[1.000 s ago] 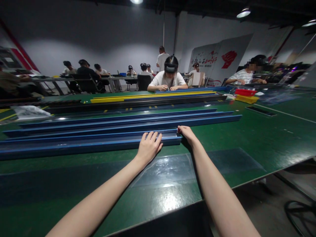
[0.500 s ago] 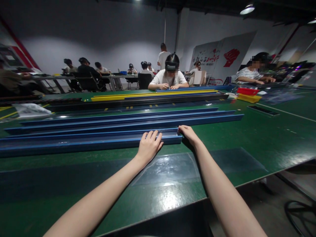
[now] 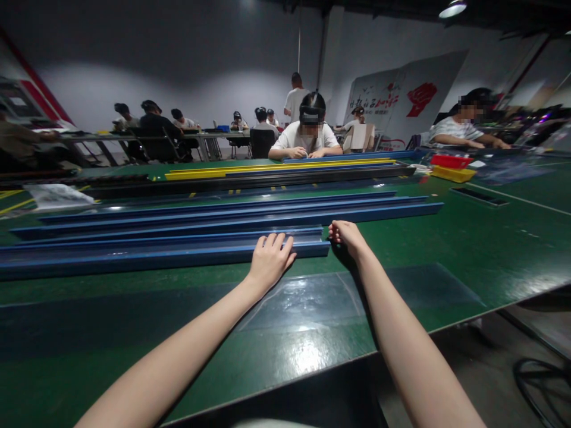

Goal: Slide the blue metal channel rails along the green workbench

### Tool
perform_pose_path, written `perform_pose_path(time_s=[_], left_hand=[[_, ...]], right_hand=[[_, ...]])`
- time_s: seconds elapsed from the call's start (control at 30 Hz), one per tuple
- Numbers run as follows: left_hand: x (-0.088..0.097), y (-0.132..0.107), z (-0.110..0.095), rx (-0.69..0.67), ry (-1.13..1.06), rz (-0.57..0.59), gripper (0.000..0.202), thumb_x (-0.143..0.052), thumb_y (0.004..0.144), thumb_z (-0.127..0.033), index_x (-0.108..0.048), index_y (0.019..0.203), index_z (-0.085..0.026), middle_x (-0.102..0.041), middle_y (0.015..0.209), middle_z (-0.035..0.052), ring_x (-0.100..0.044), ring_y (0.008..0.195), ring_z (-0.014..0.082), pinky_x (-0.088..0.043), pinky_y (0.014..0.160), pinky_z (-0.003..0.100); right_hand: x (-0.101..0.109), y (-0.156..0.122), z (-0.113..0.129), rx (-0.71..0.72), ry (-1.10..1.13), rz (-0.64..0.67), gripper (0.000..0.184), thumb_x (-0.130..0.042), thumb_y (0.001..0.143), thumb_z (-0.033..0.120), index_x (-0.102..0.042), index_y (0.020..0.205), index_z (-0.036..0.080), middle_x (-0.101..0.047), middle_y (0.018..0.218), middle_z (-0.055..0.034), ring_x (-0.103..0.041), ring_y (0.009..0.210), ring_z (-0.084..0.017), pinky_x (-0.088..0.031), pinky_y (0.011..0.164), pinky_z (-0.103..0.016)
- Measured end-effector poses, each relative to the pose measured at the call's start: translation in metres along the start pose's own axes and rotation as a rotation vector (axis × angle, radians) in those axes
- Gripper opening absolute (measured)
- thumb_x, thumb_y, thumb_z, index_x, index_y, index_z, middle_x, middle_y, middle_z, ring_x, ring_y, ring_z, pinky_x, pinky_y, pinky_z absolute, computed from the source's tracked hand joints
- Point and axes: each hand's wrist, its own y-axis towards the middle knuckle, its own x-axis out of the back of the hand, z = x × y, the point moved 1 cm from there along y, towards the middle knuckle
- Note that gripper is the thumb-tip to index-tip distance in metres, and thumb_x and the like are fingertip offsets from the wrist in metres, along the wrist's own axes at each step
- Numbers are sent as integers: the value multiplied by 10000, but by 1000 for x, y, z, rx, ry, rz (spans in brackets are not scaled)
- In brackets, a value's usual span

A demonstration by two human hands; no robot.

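A long blue channel rail (image 3: pixel 178 252) lies nearest me across the green table (image 3: pixel 446 255). My left hand (image 3: pixel 270 257) rests on the rail's near edge close to its right end, fingers stretched out flat and holding nothing. My right hand (image 3: pixel 347 236) sits just beyond the rail's right end, fingers curled together toward the end face. Whether they pinch anything is hidden.
More blue rails (image 3: pixel 250 214) lie parallel behind, then black and yellow rails (image 3: pixel 276 171). Red and yellow trays (image 3: pixel 450 167) stand at the far right. People sit across the table (image 3: pixel 307 138) and at the right (image 3: pixel 464 132). The table's front edge runs diagonally at the lower right.
My right hand has drawn slightly right, off the rail's end, and its fingers have curled in. The left hand stays on the rail. The view has tilted slightly.
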Motion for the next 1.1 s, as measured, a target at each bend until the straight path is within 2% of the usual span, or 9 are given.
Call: perform_pose_path(time_s=[0.17,0.37,0.77,1.1], left_hand=[[-1,0,0,-3,0,-34,295,-481,835,-334,-552,1071,-171,-593,1040,89,-516,918,236,-376,757,350],[-4,-1,1,-15,4,-57,292,-473,838,-332,-551,1068,-170,-592,1045,93,-517,915,235,-368,783,359],[-2,-1,0,-22,-2,-77,256,-478,834,-320,-568,1023,-173,-611,970,89,-531,886,226,-338,856,390],[-3,0,0,-38,7,-74,242,-470,839,-316,-565,1004,-166,-610,934,86,-534,842,214,-342,821,369]], right_hand=[[-3,-4,4,-52,-23,82,249,-412,806,171,-504,579,127,-492,468,20,-407,365,-33,-271,377,-155],[-2,-6,5,-57,-51,139,276,-439,824,212,-505,571,125,-523,475,2,-382,367,-27,-304,386,-151],[-2,-10,8,-24,-118,164,236,-502,796,193,-525,569,130,-533,500,3,-409,412,-27,-321,407,-137],[-2,-5,2,20,-151,178,202,-549,745,163,-528,546,132,-528,523,14,-429,440,-24,-321,410,-128]])
